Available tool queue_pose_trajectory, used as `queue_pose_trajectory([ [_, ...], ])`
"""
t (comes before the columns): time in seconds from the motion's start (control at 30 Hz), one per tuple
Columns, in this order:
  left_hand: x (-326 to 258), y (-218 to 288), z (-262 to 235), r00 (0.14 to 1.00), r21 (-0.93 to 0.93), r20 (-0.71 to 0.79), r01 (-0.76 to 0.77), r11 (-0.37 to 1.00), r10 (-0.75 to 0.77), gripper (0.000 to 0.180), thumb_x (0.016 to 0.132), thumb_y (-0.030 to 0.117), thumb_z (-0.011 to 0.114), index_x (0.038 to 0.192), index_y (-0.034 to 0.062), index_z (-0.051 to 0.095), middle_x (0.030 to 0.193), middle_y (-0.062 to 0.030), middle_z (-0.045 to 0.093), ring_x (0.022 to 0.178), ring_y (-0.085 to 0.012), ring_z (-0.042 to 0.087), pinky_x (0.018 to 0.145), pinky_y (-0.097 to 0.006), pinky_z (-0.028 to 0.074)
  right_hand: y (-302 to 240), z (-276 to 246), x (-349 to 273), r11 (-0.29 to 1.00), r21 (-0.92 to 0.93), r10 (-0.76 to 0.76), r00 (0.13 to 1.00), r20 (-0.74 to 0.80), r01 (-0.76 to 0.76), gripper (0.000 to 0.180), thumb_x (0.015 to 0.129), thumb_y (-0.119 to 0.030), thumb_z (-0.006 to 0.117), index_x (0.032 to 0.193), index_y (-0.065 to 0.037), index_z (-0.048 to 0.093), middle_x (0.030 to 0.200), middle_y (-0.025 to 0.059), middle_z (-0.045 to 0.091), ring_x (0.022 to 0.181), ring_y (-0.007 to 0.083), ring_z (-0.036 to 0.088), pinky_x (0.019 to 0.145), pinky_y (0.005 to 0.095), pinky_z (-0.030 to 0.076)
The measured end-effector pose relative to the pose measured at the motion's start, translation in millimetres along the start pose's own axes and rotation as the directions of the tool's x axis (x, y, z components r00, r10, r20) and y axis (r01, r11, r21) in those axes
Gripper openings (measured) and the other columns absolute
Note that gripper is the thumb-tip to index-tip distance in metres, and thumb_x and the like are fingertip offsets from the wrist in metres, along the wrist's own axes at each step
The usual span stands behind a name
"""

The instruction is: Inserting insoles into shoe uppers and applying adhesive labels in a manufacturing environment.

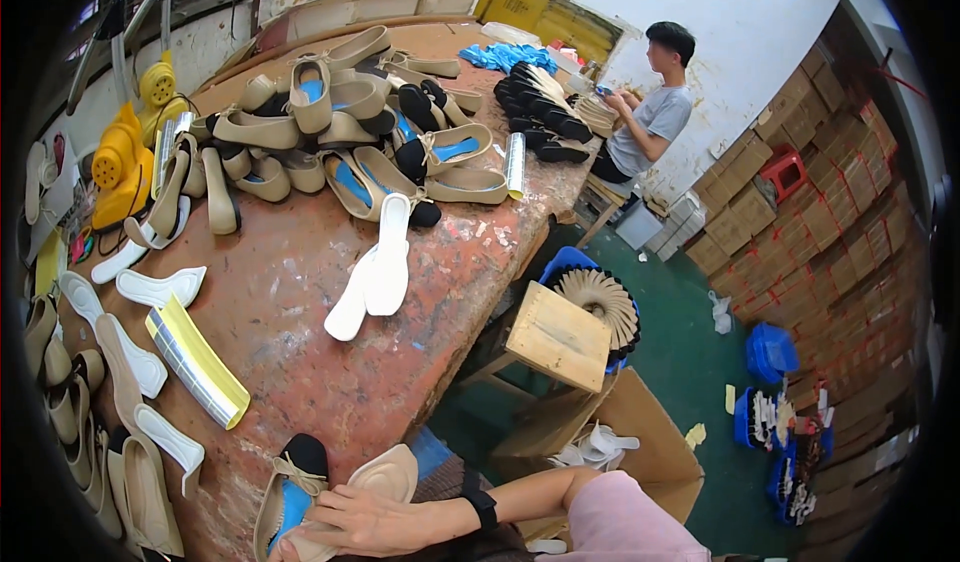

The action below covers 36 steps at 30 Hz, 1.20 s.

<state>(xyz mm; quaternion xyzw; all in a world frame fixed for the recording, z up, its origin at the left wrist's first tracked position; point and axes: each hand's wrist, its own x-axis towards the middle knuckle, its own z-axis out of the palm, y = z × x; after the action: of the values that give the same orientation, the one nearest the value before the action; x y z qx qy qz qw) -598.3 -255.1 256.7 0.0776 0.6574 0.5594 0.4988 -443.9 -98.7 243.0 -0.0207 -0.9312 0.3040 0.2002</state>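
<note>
My right hand (372, 524), with a dark band on its wrist, reaches in from the lower right. Its fingers close over a beige padded insole (388, 472), whose rounded heel end sticks out past the knuckles. Directly beside and partly under the fingers lies a beige flat shoe (262, 512) with a black toe and a small bow; blue material shows inside it. The hand covers the middle of the insole and part of the shoe. I cannot make out my left hand; whatever lies below the frame's lower edge is hidden.
A heap of beige and black shoes (340, 112) covers the far tabletop. White insoles (388, 267) and a yellow-edged sheet stack (198, 362) lie nearer. An open carton (650, 432) and wooden stool (560, 337) stand right of the table. Another person (655, 112) sits beyond.
</note>
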Motion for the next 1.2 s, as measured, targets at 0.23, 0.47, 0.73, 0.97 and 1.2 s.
queue_pose_trajectory([
  [0.23, -12.2, 14.8, 7.3, 0.969, -0.184, -0.157, 0.159, 0.970, -0.188, 0.028, 0.106, 0.028, 0.051, 0.112, 0.0017, 0.061, 0.061, -0.0032, 0.055, 0.039, -0.0088, 0.040, 0.042, -0.025, 0.040, -10.6, 1.2, 5.8, 0.991, -0.121, -0.076, 0.991, -0.114, 0.062, 0.030, 0.087, -0.023, 0.063, 0.111, -0.006, 0.069, 0.101, 0.0071, 0.063, 0.098, 0.0237, 0.057, 0.081, 0.0398, 0.042],
  [0.47, -14.9, -11.0, -23.6, 0.983, -0.269, 0.075, 0.180, 0.946, -0.166, 0.029, 0.106, 0.030, 0.052, 0.116, 0.0043, 0.061, 0.061, -0.0006, 0.054, 0.046, -0.0070, 0.043, 0.047, -0.026, 0.040, -6.8, 6.7, 10.7, 0.986, 0.008, -0.160, 0.968, -0.193, 0.164, 0.025, 0.078, -0.020, 0.066, 0.101, -0.011, 0.069, 0.098, 0.0056, 0.063, 0.096, 0.0251, 0.057, 0.082, 0.0419, 0.041],
  [0.73, -14.4, -9.9, -6.2, 0.985, -0.148, 0.100, 0.155, 0.977, -0.141, 0.023, 0.102, 0.026, 0.060, 0.108, 0.0036, 0.062, 0.067, -0.0054, 0.060, 0.054, -0.0136, 0.053, 0.054, -0.028, 0.049, -13.2, 4.9, 12.0, 0.996, 0.036, -0.075, 0.986, -0.150, 0.082, 0.028, 0.079, -0.020, 0.066, 0.106, -0.013, 0.068, 0.099, 0.0061, 0.062, 0.097, 0.0261, 0.056, 0.086, 0.0422, 0.040],
  [0.97, -7.8, -18.7, -2.2, 0.989, -0.213, 0.105, 0.122, 0.969, -0.102, 0.021, 0.102, 0.022, 0.061, 0.109, 0.0026, 0.062, 0.065, -0.0073, 0.061, 0.053, -0.0154, 0.054, 0.053, -0.030, 0.050, -12.0, -2.1, 8.5, 0.998, -0.033, -0.055, 0.994, -0.098, 0.052, 0.041, 0.086, -0.026, 0.064, 0.125, -0.012, 0.061, 0.104, 0.0084, 0.058, 0.096, 0.0262, 0.055, 0.085, 0.0411, 0.041],
  [1.2, -10.1, -20.3, -3.2, 0.973, -0.342, 0.128, 0.225, 0.913, -0.192, 0.032, 0.104, 0.032, 0.054, 0.115, 0.0027, 0.060, 0.062, -0.0084, 0.060, 0.053, -0.0185, 0.056, 0.051, -0.032, 0.050, -5.7, 12.4, 4.2, 0.998, 0.028, -0.052, 0.996, -0.073, 0.054, 0.035, 0.090, -0.029, 0.062, 0.121, -0.011, 0.063, 0.102, 0.0079, 0.058, 0.096, 0.0269, 0.055, 0.079, 0.0410, 0.042],
])
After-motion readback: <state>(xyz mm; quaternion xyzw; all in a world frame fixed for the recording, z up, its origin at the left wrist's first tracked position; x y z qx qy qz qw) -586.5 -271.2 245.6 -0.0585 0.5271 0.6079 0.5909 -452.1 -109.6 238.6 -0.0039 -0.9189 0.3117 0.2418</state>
